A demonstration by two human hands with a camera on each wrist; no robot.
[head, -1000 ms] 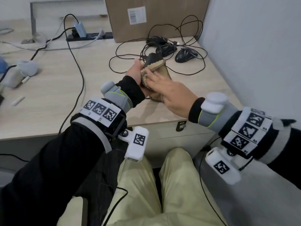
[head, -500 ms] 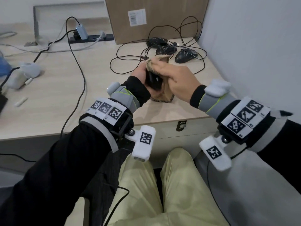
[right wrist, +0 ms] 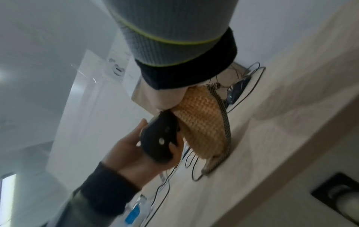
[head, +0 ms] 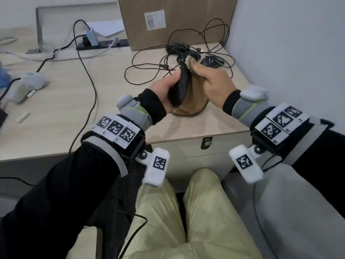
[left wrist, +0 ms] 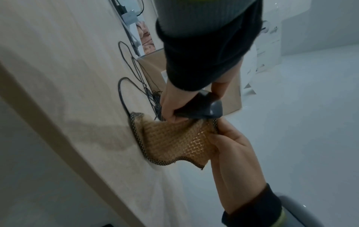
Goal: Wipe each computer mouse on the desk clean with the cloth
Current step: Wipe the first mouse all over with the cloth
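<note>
Black mouse [head: 180, 86] clasped in left hand [head: 164, 90], cloth [head: 194, 94] pinched by right hand [head: 214, 85]; far mice [head: 211, 61] probably left to wipe

- Your left hand [left wrist: 170, 106] grips the black mouse [left wrist: 202, 107] above the desk [left wrist: 68, 76].
- Your right hand [left wrist: 231, 153] pinches the tan cloth [left wrist: 174, 138] just under it; the cloth's lower edge touches the desk.
- Cables [left wrist: 126, 86] and a cardboard box [left wrist: 153, 67] lie beyond.

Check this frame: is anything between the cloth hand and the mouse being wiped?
Nothing visible. The left hand grips the black mouse above the desk, and the right hand presses the tan cloth directly against its side.
</note>
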